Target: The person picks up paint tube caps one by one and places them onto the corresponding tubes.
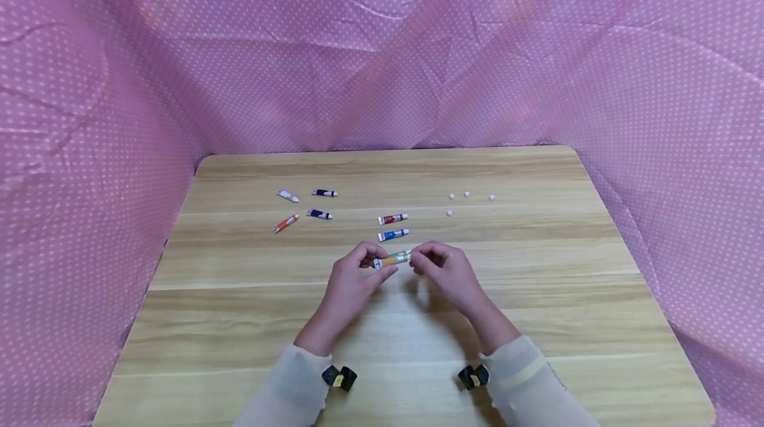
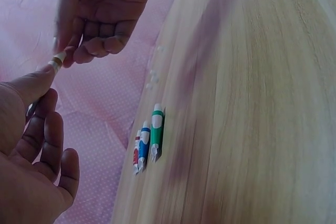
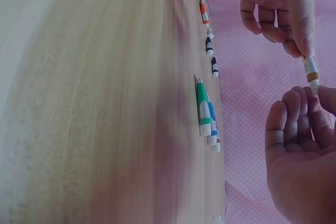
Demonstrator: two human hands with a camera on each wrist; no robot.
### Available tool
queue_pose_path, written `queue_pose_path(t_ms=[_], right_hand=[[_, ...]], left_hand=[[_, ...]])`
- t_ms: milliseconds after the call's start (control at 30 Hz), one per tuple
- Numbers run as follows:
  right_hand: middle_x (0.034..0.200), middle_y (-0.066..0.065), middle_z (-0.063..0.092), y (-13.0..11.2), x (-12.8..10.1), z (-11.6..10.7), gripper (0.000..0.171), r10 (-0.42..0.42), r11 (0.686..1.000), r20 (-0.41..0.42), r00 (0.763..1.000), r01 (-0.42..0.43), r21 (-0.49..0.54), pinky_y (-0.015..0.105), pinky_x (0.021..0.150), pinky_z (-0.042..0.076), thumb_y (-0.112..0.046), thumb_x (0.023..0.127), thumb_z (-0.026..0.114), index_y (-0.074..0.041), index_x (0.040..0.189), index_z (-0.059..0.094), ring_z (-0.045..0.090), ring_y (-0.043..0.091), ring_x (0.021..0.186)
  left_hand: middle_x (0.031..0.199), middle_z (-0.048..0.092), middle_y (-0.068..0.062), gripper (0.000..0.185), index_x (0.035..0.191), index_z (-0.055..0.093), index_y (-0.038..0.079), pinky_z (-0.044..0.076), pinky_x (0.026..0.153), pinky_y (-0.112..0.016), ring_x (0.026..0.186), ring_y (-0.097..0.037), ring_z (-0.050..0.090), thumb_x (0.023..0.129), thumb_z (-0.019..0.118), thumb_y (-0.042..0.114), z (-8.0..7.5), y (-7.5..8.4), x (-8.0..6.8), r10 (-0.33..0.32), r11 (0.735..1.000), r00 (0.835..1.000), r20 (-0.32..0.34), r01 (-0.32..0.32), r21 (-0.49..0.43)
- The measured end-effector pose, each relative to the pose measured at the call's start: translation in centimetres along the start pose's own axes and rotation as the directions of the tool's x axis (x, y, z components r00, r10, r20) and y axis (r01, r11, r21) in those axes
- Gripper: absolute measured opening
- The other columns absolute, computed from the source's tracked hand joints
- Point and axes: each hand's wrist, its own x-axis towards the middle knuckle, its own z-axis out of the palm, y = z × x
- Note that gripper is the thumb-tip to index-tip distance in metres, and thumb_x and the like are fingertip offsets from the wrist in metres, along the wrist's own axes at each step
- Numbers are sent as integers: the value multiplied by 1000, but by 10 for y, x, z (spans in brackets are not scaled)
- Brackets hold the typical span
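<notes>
A small ochre-banded paint tube (image 1: 392, 259) is held above the wooden table (image 1: 537, 294) between both hands. My left hand (image 1: 377, 266) pinches its body between thumb and fingers. My right hand (image 1: 418, 259) pinches its other end with curled fingertips. In the left wrist view the tube (image 2: 56, 60) runs from my left thumb up to the right hand (image 2: 79, 51). The right wrist view shows the tube (image 3: 311, 69) between the left hand (image 3: 302, 45) above and the right hand (image 3: 315, 95) below.
Just beyond the hands lie a blue tube (image 1: 392, 235) and a red tube (image 1: 392, 219); a green tube (image 2: 156, 132) lies beside them. Several more tubes (image 1: 319, 214) sit at the far left. Several small white caps (image 1: 467, 194) lie at the far right. Pink dotted cloth (image 1: 382, 49) surrounds the table.
</notes>
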Motion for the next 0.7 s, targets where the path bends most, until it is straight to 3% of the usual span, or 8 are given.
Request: queue_pose_path(t_ms=[300,500,600,700], right_hand=[[87,9,67,-2,1,2,39,72,997,46,996,-72,-7,27,74,52,-27,115,55,7,104,69,58,19,80],[88,9,61,2,1,-4,53,63,996,106,992,-57,-66,30,73,49,-39,120,37,4,105,65,54,20,79],[98,11,64,2,2,-12,44,38,998,136,990,-31,-57,33,83,53,-38,119,39,-2,117,63,60,23,90],[105,12,65,1,2,-18,25,-24,999,149,989,30,-40,31,86,55,-27,114,57,-6,127,61,63,25,97]], left_hand=[[112,75,8,24,111,71,27,56,97,-39,106,-16,66,94,87,25,4,3,-1,-4,1000,1000,13,4,2],[112,75,8,24,111,71,26,56,97,-39,106,-16,66,93,87,25,6,2,-2,-4,1000,1000,14,4,-5],[113,75,9,24,111,71,27,56,97,-39,106,-16,66,93,87,26,6,2,-2,-17,1000,1000,9,17,-2],[114,75,9,24,111,71,28,57,97,-39,107,-15,66,93,87,27,6,0,-2,-29,1000,1000,5,29,4]])
